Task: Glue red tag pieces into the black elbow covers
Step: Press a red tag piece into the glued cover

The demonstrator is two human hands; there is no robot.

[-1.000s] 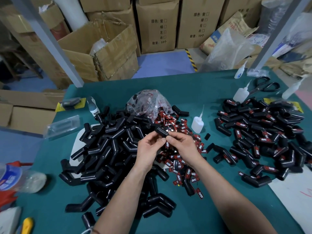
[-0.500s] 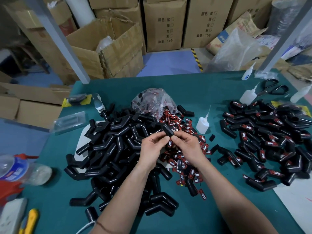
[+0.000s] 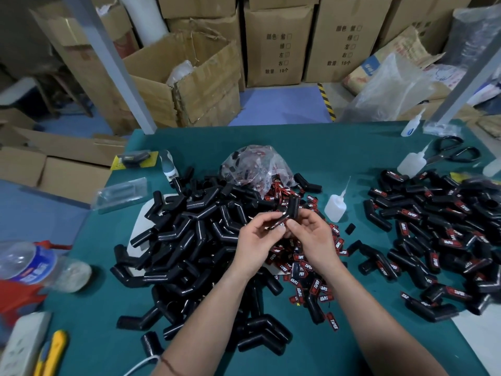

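Observation:
Both my hands hold one black elbow cover (image 3: 288, 213) above the middle of the green table (image 3: 320, 147). My left hand (image 3: 256, 240) pinches its lower arm, and my right hand (image 3: 311, 234) grips it at the bend, with the other arm pointing up. A large pile of plain black elbow covers (image 3: 195, 234) lies to the left under my arms. Loose red tag pieces (image 3: 303, 267) are scattered beneath my hands. A white glue bottle (image 3: 336, 203) stands just right of them. Covers with red tags fitted (image 3: 444, 229) are heaped at the right.
A clear bag of tags (image 3: 254, 164) sits behind the pile. Two more glue bottles (image 3: 413, 161) and black scissors (image 3: 452, 151) lie at the back right. A water bottle (image 3: 32, 263), a yellow knife (image 3: 53, 351) and a power strip (image 3: 21, 346) are at the left front.
The elbow cover has been turned in my hands, so one arm now points up. The camera has tilted and the view has shifted.

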